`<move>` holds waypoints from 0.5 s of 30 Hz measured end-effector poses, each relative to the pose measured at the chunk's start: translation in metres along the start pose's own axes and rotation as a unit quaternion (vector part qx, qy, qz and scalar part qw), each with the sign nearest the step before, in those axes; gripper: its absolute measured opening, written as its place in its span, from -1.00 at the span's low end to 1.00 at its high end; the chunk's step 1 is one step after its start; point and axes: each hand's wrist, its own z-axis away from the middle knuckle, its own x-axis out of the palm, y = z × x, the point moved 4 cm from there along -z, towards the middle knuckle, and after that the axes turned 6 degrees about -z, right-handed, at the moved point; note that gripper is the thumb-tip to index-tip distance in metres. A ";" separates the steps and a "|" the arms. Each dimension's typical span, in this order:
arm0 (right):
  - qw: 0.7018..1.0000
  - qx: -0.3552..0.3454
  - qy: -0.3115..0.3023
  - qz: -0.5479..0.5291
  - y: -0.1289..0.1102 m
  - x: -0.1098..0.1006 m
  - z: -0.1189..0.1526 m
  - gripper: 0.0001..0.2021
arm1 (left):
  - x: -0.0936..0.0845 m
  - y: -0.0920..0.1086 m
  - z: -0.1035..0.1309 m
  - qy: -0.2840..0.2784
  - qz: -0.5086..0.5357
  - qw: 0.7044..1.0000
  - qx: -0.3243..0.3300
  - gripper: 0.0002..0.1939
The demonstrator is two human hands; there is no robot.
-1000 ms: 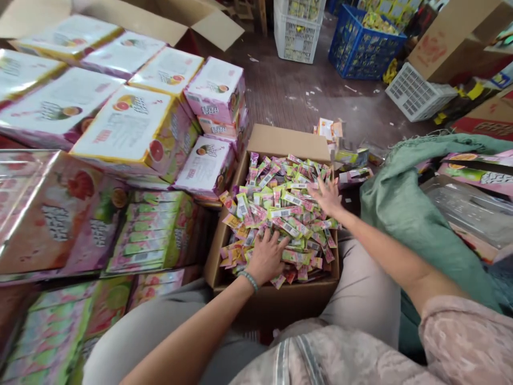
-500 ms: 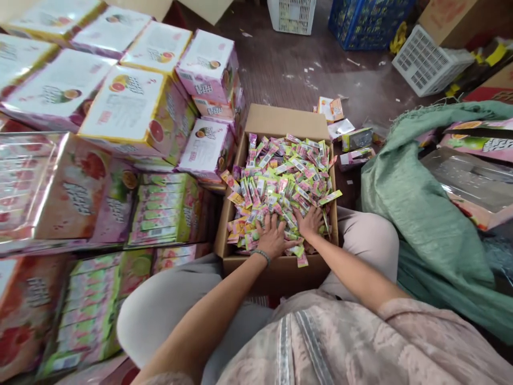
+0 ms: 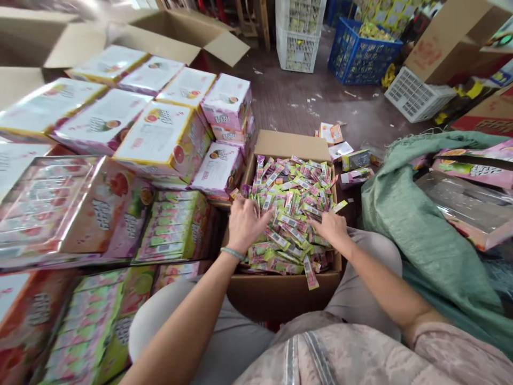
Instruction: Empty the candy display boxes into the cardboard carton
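Observation:
An open cardboard box (image 3: 286, 291) stands between my knees, filled with loose pink and green stick sachets (image 3: 286, 200). My left hand (image 3: 245, 222) is at the box's left side, its thumb stretched away from the fingers over the sachets. A few orange sachets lie around its fingertips. On the other side, my right hand (image 3: 332, 230) is near the right wall, thumb pointing inward across the sachets and its fingers partly hidden. Neither hand shows a sachet clearly gripped. One sachet (image 3: 310, 271) hangs over the near edge.
Stacked fruit-printed cartons (image 3: 158, 139) fill the left, some with sachets behind clear windows. A green woven sack (image 3: 425, 214) lies to the right, with an opened display carton (image 3: 465, 198). Further back are a blue crate (image 3: 348, 64), white crates (image 3: 298, 51) and small torn boxes (image 3: 355, 160).
Both hands have lifted from the near part of the sachets and moved apart and away from me, toward the box's sides. The view has tilted up. The sachets look more levelled.

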 end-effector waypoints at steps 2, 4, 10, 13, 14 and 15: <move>0.991 -0.095 0.048 0.080 -0.029 -0.002 -0.008 -0.17 | 0.000 -0.007 -0.020 0.036 -0.064 0.997 -0.035 -0.10; 0.976 -0.154 0.038 0.152 -0.045 0.017 -0.020 -0.14 | 0.025 -0.007 -0.031 -0.038 -0.125 0.990 -0.053 -0.04; 0.961 -0.079 -0.051 0.260 0.002 0.091 -0.045 -0.27 | 0.111 -0.007 -0.013 -0.159 -0.234 0.957 -0.056 -0.15; 0.958 -0.102 -0.022 0.268 0.018 0.101 -0.051 -0.27 | 0.121 -0.016 -0.012 -0.129 -0.237 0.961 -0.061 -0.11; 0.957 -0.107 -0.018 0.268 0.020 0.102 -0.054 -0.27 | 0.123 -0.020 -0.014 -0.126 -0.233 0.962 -0.067 -0.11; 0.957 -0.111 -0.014 0.266 0.021 0.103 -0.058 -0.27 | 0.124 -0.023 -0.018 -0.122 -0.228 0.963 -0.073 -0.10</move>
